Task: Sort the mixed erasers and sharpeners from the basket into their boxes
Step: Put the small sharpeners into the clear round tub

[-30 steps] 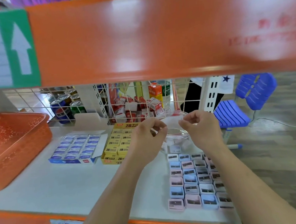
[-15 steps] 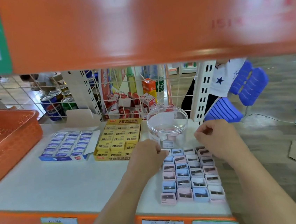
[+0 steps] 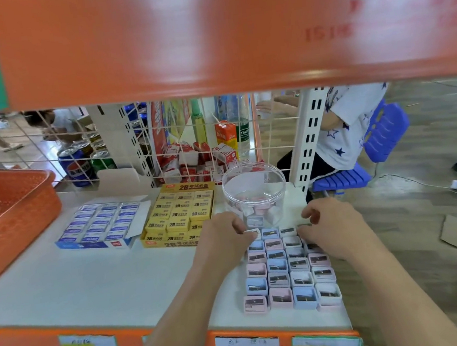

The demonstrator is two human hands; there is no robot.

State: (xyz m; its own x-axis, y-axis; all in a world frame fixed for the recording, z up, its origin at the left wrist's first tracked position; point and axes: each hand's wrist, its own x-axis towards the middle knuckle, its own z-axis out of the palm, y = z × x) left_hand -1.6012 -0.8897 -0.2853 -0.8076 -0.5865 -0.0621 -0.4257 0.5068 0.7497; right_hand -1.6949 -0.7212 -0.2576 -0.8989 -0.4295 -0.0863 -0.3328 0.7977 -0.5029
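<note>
Big picture first: the shelf carries everything. The orange basket sits at its left edge, and the blue eraser box and yellow eraser box are mid-shelf toward the back. No worries there.

The clear jar is riskier. It stands near the back right corner, just beyond both hands, so a careless lift could tip it.

The loose block of sharpeners fills the front right corner, with its last row right at the front edge. Both forearms hang over it, so one drag of a wrist probably sends some off the shelf.

The left hand pinches a tilted white sharpener at the block's far left corner. If it goes down crooked, it'll shove its neighbours. The right hand is curled at the far right corner, and I can't tell if it holds anything.
</note>
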